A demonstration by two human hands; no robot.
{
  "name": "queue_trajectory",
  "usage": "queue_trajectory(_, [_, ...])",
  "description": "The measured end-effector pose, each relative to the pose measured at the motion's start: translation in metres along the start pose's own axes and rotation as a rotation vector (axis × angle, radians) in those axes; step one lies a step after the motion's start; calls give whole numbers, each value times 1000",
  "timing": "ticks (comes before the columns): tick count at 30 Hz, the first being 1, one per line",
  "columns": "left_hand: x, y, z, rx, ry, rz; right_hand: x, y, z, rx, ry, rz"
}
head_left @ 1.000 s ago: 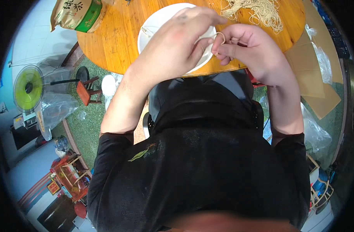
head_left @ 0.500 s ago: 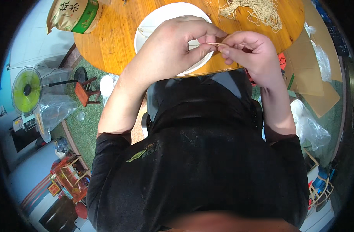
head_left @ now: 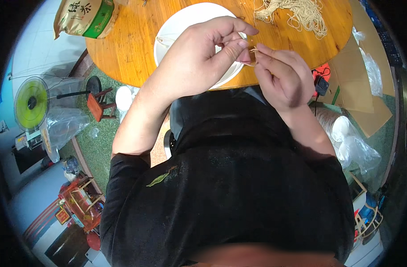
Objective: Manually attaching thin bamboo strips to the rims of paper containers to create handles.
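A short length of thin beige string (head_left: pixel 254 50) shows between my two hands above the near edge of the table. My left hand (head_left: pixel 203 58) is over a white plate (head_left: pixel 181 20), its thumb pressed in against its curled fingers and its index finger stretched out. The string runs to its fingertips, which partly hide it. Just right of the plate, my right hand (head_left: pixel 288 75) pinches the string between thumb and fingertips. A pale strand (head_left: pixel 165 40) lies at the plate's left rim.
A tangled heap of beige string (head_left: pixel 308 18) lies at the far right of the round wooden table (head_left: pixel 128 58). A gold and green bag (head_left: pixel 85 18) stands far left. Below the table are a green fan (head_left: pixel 31 103), a small stool (head_left: pixel 96 107) and flattened cardboard (head_left: pixel 354 80).
My right hand has turned and lowered its wrist, moving inward. The string stretched between my hands now shows as a short bent piece. My left hand has stayed nearly in place.
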State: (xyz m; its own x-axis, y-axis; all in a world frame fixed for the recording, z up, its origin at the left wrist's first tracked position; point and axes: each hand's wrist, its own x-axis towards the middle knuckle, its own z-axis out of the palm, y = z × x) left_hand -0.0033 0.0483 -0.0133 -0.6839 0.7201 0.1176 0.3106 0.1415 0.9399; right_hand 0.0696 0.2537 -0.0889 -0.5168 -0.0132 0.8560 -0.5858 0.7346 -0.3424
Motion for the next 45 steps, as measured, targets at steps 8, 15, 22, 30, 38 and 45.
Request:
queue_trajectory(8, [6,-6,-6,-18,-89,-129,-6,15,9,21,94,-213])
queue_trajectory(15, [10,-10,-13,-181,-155,-148,-4,11,10,51,79,-191])
queue_trajectory(22, [7,-10,-13,-190,-56,-149,-2,2,7,156,107,-72])
queue_trajectory(30, [8,-8,-11,548,54,97,-17,-8,-4,530,55,226])
queue_trajectory(38, [5,6,-12,489,-37,-109,-7,-20,-1,672,-44,522])
queue_trajectory(45, [-25,54,-21,631,-315,-28,-23,-5,1,1009,-19,834])
